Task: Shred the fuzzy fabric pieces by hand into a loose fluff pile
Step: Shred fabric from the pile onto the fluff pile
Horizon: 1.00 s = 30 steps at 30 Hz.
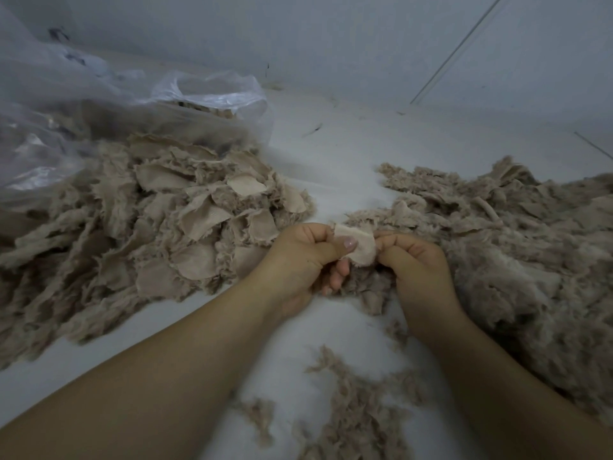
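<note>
Lying underfoot, a smooth pale grey-white floor [335,154], meeting plain pale grey walls [298,34] along its far edge. Running diagonally up the right-hand wall, a thin straight seam [457,49]. Falling dim and bluish, the light.

No readable text, labels, brands or numbers anywhere in view.

Fuzzy beige fabric pieces [185,207] with smooth woven backing, glossy clear plastic bag [99,104], matt pale floor [331,154]

Fluff pile [517,260] cut off at right edge, plastic bag [49,104] at left; bag contents blurred.
</note>
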### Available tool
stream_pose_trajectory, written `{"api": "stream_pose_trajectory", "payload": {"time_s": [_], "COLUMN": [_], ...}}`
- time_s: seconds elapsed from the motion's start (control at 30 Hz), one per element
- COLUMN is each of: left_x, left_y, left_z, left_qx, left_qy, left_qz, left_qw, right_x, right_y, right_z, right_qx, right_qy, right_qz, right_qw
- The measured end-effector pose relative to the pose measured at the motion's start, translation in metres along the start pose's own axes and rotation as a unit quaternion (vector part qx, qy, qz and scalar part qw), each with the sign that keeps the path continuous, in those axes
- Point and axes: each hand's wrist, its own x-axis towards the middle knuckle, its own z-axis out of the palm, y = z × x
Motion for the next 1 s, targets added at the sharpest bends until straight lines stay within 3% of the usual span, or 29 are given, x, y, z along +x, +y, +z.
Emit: {"api": "stream_pose_trajectory", "payload": {"time_s": [0.13,0.3,0.4,0.8,0.9,1.0], "left_x": [-0.003,-0.005,-0.003,-0.004,-0.005,-0.007], "left_y": [0.0,0.002,0.003,0.001,0.002,-0.001], "left_z": [-0.002,0.0,0.002,0.003,0.0,0.007], "left_qx": [0.06,0.063,0.041,-0.032,0.037,0.209], "left_qy": [-0.053,-0.071,-0.034,0.086,0.077,0.032], "left_qz": [0.003,0.01,0.009,0.059,0.056,0.049], "left_qw": [0.997,0.995,0.999,0.994,0.995,0.976], "right_x": [-0.004,-0.006,-0.005,0.0,0.001,-0.001], "right_y": [-0.003,-0.004,-0.005,0.005,0.006,0.005], "right_z": [-0.001,-0.001,-0.002,-0.005,-0.006,-0.004], "right_qx": [0.031,-0.011,0.008,-0.002,0.002,-0.001], "right_qy": [-0.041,-0.018,-0.058,0.017,0.028,0.012], "right_qz": [0.005,-0.022,-0.018,-0.018,-0.008,-0.028], "right_qw": [0.999,1.0,0.998,1.0,1.0,1.0]}}
